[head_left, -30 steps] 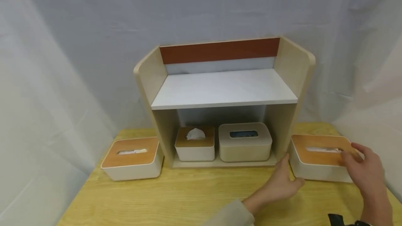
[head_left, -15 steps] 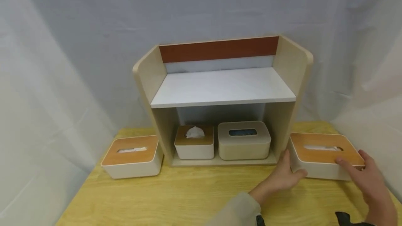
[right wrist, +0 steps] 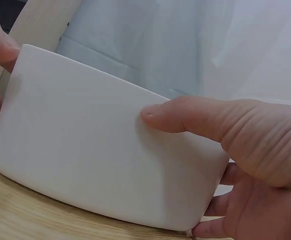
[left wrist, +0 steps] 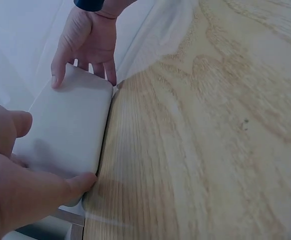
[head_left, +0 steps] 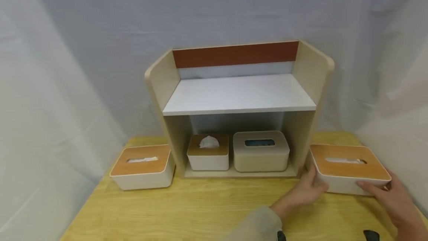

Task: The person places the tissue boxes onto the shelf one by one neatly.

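Note:
A white tissue box (head_left: 347, 170) with an orange wood-look lid stands on the table, just right of the shelf unit. White tissue shows in its slot. My left hand (head_left: 301, 192) holds the box's left end, thumb on the front wall (left wrist: 65, 125) and fingers along the side by the shelf. At the opposite end my right hand (head_left: 391, 198) grips the right front corner. Its thumb presses the front face (right wrist: 85, 125) while the other fingers wrap the right side. In the right wrist view the lower edge lies close along the table.
The shelf unit (head_left: 239, 94) holds a small brown-lidded tissue box (head_left: 208, 162) and a beige tissue box (head_left: 260, 161) in its lower bay. Another orange-lidded tissue box (head_left: 142, 170) stands left of it. White curtain (head_left: 384, 66) hangs close behind and at the right.
My right hand has come down from over the lid to the box's right front corner, its thumb now on the front face. The left hand stays at the left end.

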Available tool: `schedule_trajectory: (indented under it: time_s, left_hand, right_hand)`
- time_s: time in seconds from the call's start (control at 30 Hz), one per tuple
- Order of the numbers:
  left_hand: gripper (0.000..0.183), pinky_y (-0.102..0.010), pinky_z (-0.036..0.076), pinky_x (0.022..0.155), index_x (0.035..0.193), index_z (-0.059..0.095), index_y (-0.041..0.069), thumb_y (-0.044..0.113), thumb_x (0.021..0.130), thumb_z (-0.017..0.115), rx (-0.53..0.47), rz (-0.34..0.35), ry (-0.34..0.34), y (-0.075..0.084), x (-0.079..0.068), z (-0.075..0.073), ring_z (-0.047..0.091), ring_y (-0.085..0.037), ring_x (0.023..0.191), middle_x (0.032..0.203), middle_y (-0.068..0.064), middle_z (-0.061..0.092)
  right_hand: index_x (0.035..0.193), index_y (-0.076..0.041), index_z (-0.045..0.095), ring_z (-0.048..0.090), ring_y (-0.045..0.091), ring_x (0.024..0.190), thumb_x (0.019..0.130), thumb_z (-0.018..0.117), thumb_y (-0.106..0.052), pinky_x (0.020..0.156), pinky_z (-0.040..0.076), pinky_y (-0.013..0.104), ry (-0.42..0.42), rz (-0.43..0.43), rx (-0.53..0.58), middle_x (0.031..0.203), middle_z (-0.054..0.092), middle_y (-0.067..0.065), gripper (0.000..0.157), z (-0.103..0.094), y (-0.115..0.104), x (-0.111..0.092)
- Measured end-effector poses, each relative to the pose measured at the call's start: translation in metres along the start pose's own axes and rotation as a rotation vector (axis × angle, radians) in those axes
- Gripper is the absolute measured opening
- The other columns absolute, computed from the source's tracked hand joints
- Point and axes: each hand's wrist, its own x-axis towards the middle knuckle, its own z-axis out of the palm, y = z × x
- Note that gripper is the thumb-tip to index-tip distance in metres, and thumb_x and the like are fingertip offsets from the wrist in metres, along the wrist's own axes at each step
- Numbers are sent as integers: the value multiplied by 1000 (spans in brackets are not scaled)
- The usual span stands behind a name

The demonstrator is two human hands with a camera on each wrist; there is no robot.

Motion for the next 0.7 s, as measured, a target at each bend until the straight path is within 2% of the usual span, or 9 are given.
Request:
schedule_trajectory:
  time_s: [0.13,0.17,0.27,0.33,0.4,0.47,0.53,0.63,0.7]
  left_hand:
    - [78,-30,25,117,160,17,11,22,97,61,56,3,-42,1,-7,-1,22,-28,149,161,-18,25]
    - [80,-29,26,117,160,14,11,22,96,62,68,9,-54,0,-8,-1,22,-27,148,160,-20,24]
    - [87,-27,25,116,161,8,12,19,94,63,75,30,-91,-2,-10,2,18,-26,149,162,-21,18]
    - [91,-26,25,116,161,5,12,18,93,65,84,46,-99,-2,-12,3,17,-24,150,162,-19,17]
    - [94,-26,24,116,160,3,9,16,92,67,92,80,-107,-2,-14,4,14,-25,150,163,-19,14]
    - [96,-26,26,116,160,1,8,16,92,68,115,104,-109,-3,-17,3,15,-27,150,163,-21,13]
    - [97,-28,28,114,160,-1,9,16,92,68,139,120,-114,-3,-20,3,18,-28,149,162,-23,11]
    - [97,-28,32,112,161,0,13,18,92,68,181,141,-94,-3,-25,4,24,-30,146,161,-25,13]
    - [97,-26,34,110,161,1,14,19,92,68,202,163,-65,-2,-28,4,30,-28,143,160,-24,15]
  right_hand:
    - [159,-27,-7,41,-2,104,95,65,-40,68,45,12,6,42,15,162,18,14,97,-2,2,-1]
    - [158,-26,-9,43,1,105,95,65,-42,66,44,13,4,73,19,163,17,17,99,-3,3,-1]
    - [157,-25,-13,43,28,120,93,65,-49,64,44,14,0,158,22,164,13,18,104,-7,7,-1]
    - [157,-24,-14,43,29,118,91,66,-52,62,45,15,2,198,12,163,4,27,107,-9,8,-1]
    - [157,-21,-14,47,9,106,91,66,-51,63,46,13,-5,192,6,161,4,30,107,-12,9,-3]
    - [157,-18,-14,40,-10,94,92,66,-49,63,46,12,-15,172,-3,160,6,34,107,-15,8,-4]
    - [157,-16,-14,32,-18,87,92,67,-48,63,46,12,-15,169,-11,159,8,36,108,-19,5,-6]
    - [158,-13,-10,37,-20,82,92,68,-45,62,48,16,-16,144,-24,149,31,37,107,-24,-1,-9]
    - [159,-12,-6,42,-19,77,91,71,-41,61,51,20,-10,129,-31,125,59,14,106,-28,-3,-11]
